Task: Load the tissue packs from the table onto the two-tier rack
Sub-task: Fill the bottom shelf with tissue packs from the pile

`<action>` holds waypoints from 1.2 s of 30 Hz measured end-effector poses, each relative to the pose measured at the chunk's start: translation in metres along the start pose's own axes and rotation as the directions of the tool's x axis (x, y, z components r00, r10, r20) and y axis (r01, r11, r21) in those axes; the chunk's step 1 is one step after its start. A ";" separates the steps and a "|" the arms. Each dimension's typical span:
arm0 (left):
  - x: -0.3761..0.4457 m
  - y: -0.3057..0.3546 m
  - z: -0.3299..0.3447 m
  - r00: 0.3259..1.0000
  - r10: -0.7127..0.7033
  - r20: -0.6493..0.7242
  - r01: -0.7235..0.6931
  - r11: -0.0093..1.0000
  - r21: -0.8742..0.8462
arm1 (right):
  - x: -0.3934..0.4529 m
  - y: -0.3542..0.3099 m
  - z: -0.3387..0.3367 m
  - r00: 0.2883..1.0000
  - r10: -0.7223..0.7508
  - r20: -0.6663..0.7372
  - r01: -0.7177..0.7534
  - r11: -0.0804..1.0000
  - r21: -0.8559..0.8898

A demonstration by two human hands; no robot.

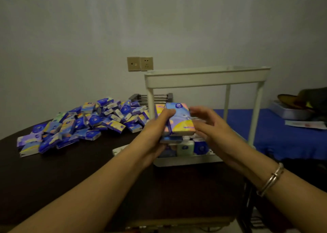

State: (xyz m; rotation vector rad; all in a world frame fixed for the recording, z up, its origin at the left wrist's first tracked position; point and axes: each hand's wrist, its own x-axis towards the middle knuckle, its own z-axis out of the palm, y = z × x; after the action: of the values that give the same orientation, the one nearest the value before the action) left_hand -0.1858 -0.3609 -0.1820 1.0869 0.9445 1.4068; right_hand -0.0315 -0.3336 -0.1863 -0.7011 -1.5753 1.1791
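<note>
A white two-tier rack (207, 77) stands on the dark table (70, 170) right of centre. My left hand (155, 131) grips a small stack of colourful tissue packs (180, 119) in front of the rack's lower tier. My right hand (210, 124) touches the stack's right side with loosely bent fingers. Several packs (192, 146) lie in the lower tier below the stack. The upper tier looks empty from this angle. A big heap of blue and pastel tissue packs (79, 124) covers the table's left part.
A metal wire rack (155, 98) sits behind the heap by the wall. Two wall sockets (139, 63) are above it. A blue-covered surface (283, 140) at the right carries a flat box and a dark bundle (306, 99). My right wrist wears a bracelet (272, 178).
</note>
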 end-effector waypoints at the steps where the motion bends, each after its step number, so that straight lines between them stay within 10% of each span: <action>1: 0.009 -0.004 0.008 1.000 0.017 -0.008 -0.017 0.999 0.051 | 0.001 0.001 -0.009 0.992 0.118 0.040 -0.121 0.990 0.078; 7: 0.054 -0.029 0.039 0.993 0.118 0.034 -0.121 0.905 0.409 | 0.015 0.004 -0.047 0.904 0.305 0.301 -0.402 0.847 0.349; 15: 0.121 -0.031 0.050 0.984 0.156 0.084 -0.162 0.601 0.783 | 0.063 0.033 -0.096 0.946 0.309 0.102 -0.325 0.914 0.243; 18: 0.144 -0.039 0.036 0.960 0.228 0.164 -0.219 0.241 0.945 | 0.081 0.053 -0.115 0.934 0.320 -0.159 -0.317 0.947 0.040; 22: 0.150 -0.071 0.020 0.985 -0.048 0.165 -0.170 -0.131 0.977 | 0.094 0.083 -0.127 0.895 0.392 -0.215 -0.406 0.913 -0.027; 36: 0.152 -0.082 0.017 0.981 -0.138 0.136 -0.154 -0.131 0.979 | 0.108 0.120 -0.100 0.746 0.641 -0.180 -0.664 0.696 -0.274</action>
State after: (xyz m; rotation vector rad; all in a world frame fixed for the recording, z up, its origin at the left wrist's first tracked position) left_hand -0.1494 -0.2009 -0.2382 2.3262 1.9843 0.1414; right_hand 0.0136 -0.1622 -0.2559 -1.6130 -1.5099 1.3808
